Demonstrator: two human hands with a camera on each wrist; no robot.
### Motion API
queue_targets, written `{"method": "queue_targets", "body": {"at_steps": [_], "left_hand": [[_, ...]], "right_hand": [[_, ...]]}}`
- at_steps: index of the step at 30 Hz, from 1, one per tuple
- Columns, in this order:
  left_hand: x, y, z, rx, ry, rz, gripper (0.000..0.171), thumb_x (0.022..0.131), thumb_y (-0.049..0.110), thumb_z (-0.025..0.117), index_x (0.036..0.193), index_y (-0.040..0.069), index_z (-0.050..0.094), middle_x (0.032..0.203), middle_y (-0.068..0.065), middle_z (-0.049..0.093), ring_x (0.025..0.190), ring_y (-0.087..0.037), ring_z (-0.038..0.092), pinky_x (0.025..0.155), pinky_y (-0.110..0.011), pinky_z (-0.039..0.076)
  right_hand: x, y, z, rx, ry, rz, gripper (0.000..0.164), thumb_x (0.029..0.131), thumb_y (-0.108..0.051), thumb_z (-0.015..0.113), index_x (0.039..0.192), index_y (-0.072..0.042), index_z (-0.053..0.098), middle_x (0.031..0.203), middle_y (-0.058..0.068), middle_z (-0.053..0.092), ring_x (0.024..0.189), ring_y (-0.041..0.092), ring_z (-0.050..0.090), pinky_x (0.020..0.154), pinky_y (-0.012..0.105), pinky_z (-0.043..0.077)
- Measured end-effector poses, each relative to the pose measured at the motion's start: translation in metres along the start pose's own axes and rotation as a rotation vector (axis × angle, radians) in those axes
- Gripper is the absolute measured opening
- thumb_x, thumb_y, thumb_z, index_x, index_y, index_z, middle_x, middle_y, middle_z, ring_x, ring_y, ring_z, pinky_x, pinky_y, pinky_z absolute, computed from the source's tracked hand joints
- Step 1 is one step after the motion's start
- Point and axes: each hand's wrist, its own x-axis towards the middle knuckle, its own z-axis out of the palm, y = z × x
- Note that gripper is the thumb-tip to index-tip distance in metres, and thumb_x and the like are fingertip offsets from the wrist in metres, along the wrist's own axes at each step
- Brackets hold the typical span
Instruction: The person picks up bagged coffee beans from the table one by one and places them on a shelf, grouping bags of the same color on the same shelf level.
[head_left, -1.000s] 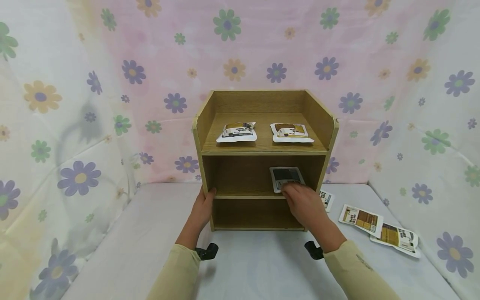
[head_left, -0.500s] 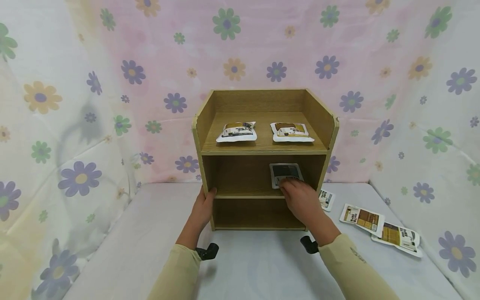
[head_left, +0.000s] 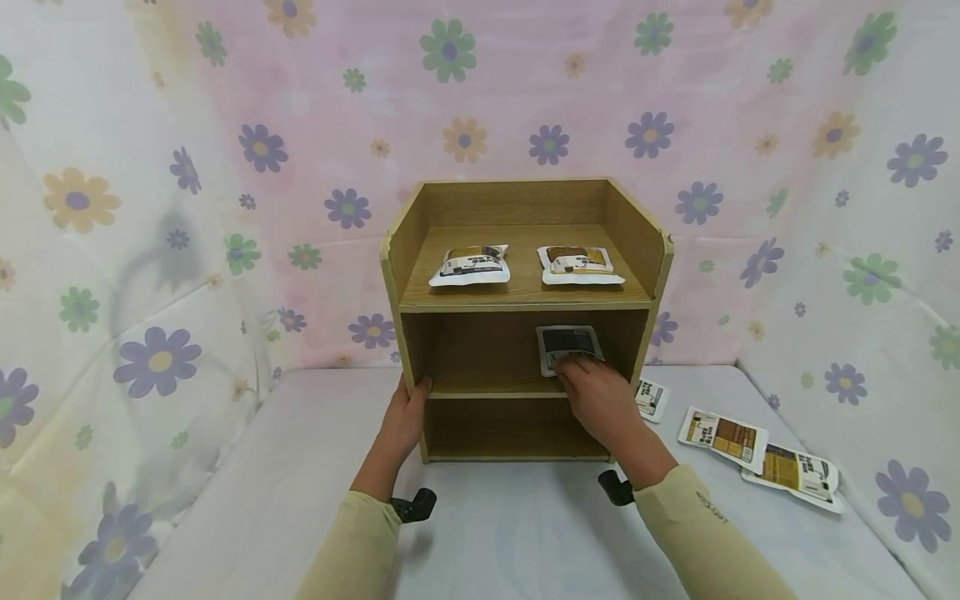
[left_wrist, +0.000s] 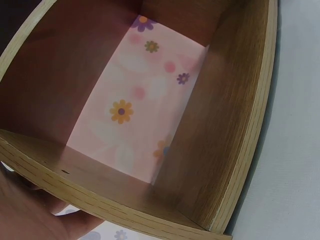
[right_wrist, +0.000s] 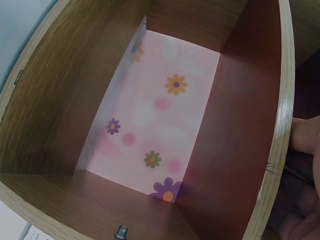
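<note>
the left hand clamps the shelf by its left side while the right hand pinches the dark packet halfway up inside it, apparently placing, a gentle release looking due next

1. No word, brand or number is coming through clearly enough to be read in any view.
2. On the upper shelf, the left packet is carrying dark print on its white front, and the right packet is bearing similar print; both are appearing too small to make out.
3. On the middle shelf, the dark pouch is showing faint pale marks, its lower part lying behind the right hand.
4. On the tabletop, the brown packet, yellow packet and partly hidden packet are displaying dark characters, blurring beyond reading.
5. The right sleeve is bearing small, illegible dark lettering.
</note>
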Motion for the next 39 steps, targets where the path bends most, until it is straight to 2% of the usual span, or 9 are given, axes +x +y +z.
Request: {"method": "queue_targets", "body": {"at_steps": [10, 17, 26, 39], "left_hand": [[-0.002, 0.001, 0.0, 0.002, 0.002, 0.005, 0.063, 0.103, 0.047, 0.031, 0.156, 0.018, 0.015, 0.155, -0.018, 0.031, 0.139, -0.04, 0.036, 0.112, -0.059, 0.028], [-0.003, 0.002, 0.0, -0.004, 0.0, 0.006, 0.062, 0.103, 0.047, 0.03, 0.156, 0.018, 0.015, 0.154, -0.019, 0.032, 0.138, -0.04, 0.037, 0.112, -0.059, 0.029], [-0.002, 0.002, 0.0, 0.001, 0.004, 0.0, 0.063, 0.103, 0.047, 0.031, 0.156, 0.018, 0.016, 0.155, -0.018, 0.032, 0.139, -0.039, 0.036, 0.113, -0.058, 0.028], [-0.001, 0.0, 0.0, -0.01, 0.007, 0.013, 0.062, 0.103, 0.045, 0.031, 0.156, 0.017, 0.016, 0.155, -0.019, 0.032, 0.138, -0.039, 0.036, 0.112, -0.059, 0.029]], "right_hand": [[-0.002, 0.0, -0.007, -0.022, -0.014, -0.022, 0.015, 0.088, -0.004, 0.068, 0.101, -0.01, 0.07, 0.102, 0.004, 0.072, 0.093, 0.02, 0.068, 0.085, 0.036, 0.056], [-0.01, 0.0, -0.017, 0.004, -0.043, -0.008, 0.017, 0.087, -0.004, 0.068, 0.103, -0.009, 0.07, 0.104, 0.006, 0.071, 0.096, 0.023, 0.068, 0.086, 0.039, 0.056], [-0.02, -0.002, -0.034, 0.042, -0.028, -0.022, 0.022, 0.083, -0.002, 0.072, 0.105, -0.008, 0.071, 0.107, 0.007, 0.071, 0.1, 0.024, 0.068, 0.087, 0.039, 0.056], [-0.041, 0.001, -0.051, 0.044, 0.002, 0.008, 0.021, 0.081, -0.006, 0.074, 0.102, -0.009, 0.071, 0.097, 0.005, 0.071, 0.086, 0.021, 0.066, 0.075, 0.036, 0.057]]}}
